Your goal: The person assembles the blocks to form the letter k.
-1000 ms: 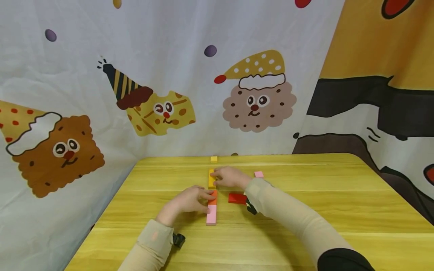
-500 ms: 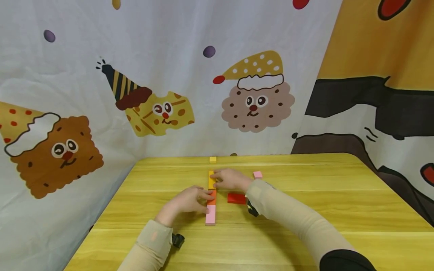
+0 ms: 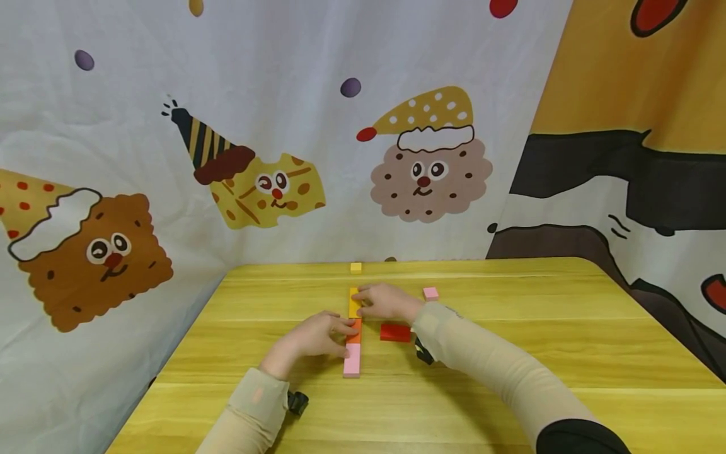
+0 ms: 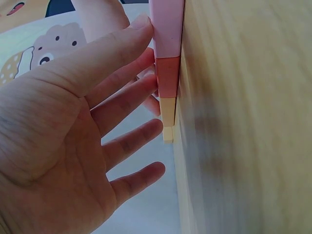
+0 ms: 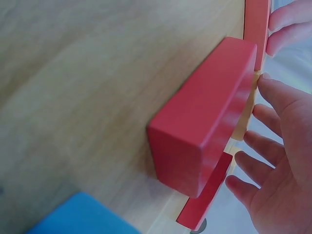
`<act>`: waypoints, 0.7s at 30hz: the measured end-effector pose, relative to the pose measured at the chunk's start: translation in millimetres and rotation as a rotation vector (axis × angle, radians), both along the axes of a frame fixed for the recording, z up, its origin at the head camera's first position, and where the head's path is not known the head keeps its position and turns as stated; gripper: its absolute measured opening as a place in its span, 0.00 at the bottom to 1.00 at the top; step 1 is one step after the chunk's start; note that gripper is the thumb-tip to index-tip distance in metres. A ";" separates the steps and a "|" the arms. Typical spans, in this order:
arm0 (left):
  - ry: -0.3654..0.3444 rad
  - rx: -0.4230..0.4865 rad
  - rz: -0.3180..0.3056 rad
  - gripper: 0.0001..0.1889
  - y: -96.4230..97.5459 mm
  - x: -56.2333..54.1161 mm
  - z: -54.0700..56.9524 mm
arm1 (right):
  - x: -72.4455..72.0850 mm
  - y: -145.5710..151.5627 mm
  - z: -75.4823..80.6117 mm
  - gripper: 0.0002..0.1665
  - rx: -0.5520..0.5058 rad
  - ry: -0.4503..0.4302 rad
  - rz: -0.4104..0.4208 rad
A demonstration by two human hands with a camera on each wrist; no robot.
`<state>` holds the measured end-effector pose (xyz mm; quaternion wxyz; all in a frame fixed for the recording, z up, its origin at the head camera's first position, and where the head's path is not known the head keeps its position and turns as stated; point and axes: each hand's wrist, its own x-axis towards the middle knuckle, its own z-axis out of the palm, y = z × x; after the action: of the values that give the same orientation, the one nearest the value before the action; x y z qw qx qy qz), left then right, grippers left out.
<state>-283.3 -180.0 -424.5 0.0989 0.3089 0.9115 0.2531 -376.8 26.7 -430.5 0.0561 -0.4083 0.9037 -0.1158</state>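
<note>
Three blocks lie end to end on the wooden desk (image 3: 539, 315) in a straight row running away from the person: a pink block (image 3: 352, 364) nearest, an orange block (image 3: 354, 338) touching it, then a yellow block (image 3: 353, 310) against the orange. The left hand (image 3: 312, 335) is spread, its fingers nearly straight; its thumb touches the side of the pink block, two fingertips are at the orange one, and it grasps nothing. The right hand (image 3: 388, 301) is likewise loosely extended, its thumb and fingertips at the side of the yellow block without curling round it. Beyond the row, well apart, sits a small yellow block (image 3: 356, 267) near the far edge. A red block (image 3: 395, 333) lies to the right of the row, with a small pink block (image 3: 431, 292) farther back. The right wrist view also shows another red block (image 5: 204, 195) and part of a blue block (image 5: 83, 217). A printed cloth (image 3: 295, 94) hangs behind the desk.
</note>
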 end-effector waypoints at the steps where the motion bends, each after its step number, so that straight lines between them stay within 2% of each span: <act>1: 0.001 -0.001 0.000 0.26 0.0 0.0 0.0 | 0.3 0.1 0.1 0.28 0.000 0.003 0.001; 21: 0.014 -0.010 -0.001 0.25 1.0 1.4 1.4 | 1.7 -0.7 -1.9 0.29 0.023 0.009 -0.027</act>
<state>-281.9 -179.0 -423.0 0.0945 0.3106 0.9133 0.2461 -375.0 26.0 -432.5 0.0549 -0.3961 0.9106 -0.1043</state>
